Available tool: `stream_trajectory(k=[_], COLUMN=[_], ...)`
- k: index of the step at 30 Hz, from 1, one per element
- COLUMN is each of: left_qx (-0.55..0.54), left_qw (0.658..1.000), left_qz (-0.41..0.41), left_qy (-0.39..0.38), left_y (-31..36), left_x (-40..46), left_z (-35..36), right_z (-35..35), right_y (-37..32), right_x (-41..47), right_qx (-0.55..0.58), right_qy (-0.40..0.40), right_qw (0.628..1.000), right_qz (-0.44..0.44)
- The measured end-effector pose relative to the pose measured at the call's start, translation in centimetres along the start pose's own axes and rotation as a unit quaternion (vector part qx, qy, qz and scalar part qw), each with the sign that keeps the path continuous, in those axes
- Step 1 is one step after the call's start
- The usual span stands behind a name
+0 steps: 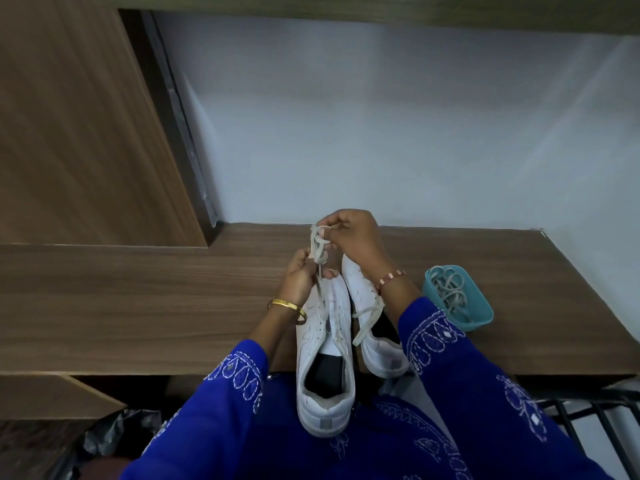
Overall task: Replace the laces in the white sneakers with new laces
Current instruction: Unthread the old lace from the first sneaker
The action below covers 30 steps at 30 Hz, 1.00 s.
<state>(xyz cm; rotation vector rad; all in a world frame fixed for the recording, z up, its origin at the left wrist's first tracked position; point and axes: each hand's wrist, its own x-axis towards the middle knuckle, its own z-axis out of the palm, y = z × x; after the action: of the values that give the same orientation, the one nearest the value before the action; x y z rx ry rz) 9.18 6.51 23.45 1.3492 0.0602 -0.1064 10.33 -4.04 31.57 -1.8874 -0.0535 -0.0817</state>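
Two white sneakers [325, 355] lie side by side at the near edge of the wooden desk [138, 306], heels toward the person. Above their toes, a white lace [319, 244] is pinched between the left hand [302, 277] and the right hand [349, 233], fingers curled round it. Just right, a teal tub [481, 315] holds more laces [450, 287].

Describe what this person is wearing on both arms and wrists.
Both arms wear deep blue sleeves with white embroidered loop motifs. The left wrist carries a plain gold bangle. The right wrist carries a thin bracelet of alternating pink and white segments. The left hand and right hand are bare.
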Motion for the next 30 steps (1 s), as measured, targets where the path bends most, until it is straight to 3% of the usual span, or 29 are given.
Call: stream_trajectory(k=[6,11,13,16,21,27,30], left_qx=[0.004,-0.012,-0.028,-0.081,-0.217,-0.226,-0.207], left_qw=[0.997,0.999,0.998,0.995,0.975,0.961,0.953], left_qz=[-0.048,-0.048,-0.016,0.019,-0.031,-0.051,-0.037], left_qy=[-0.064,0.007,0.046,0.062,0.033,0.155,0.219], left_y=[1.2,2.2,2.6,4.0,5.8,5.6,5.0], left_x=[-0.6,-0.6,-0.5,-0.6,-0.8,-1.0,-0.5], left_z=[-0.3,-0.7,-1.1,-1.1,-1.7,-4.3,-6.3], right_z=[-0.3,-0.3,-0.4,0.7,4.4,6.0,6.5], right_y=[1.7,4.3,4.3,4.6,5.3,4.1,3.0], right_x=[0.4,0.1,-0.7,-1.8,-2.4,-1.9,-1.0], right_qx=[0.014,-0.004,-0.007,-0.006,-0.047,0.106,0.168], right_qy=[0.050,0.051,0.000,-0.140,-0.213,-0.162,-0.166], right_qw=[0.999,0.997,0.998,0.987,0.974,0.961,0.952], right_qz=[0.009,0.052,0.058,0.078,0.060,0.195,0.194])
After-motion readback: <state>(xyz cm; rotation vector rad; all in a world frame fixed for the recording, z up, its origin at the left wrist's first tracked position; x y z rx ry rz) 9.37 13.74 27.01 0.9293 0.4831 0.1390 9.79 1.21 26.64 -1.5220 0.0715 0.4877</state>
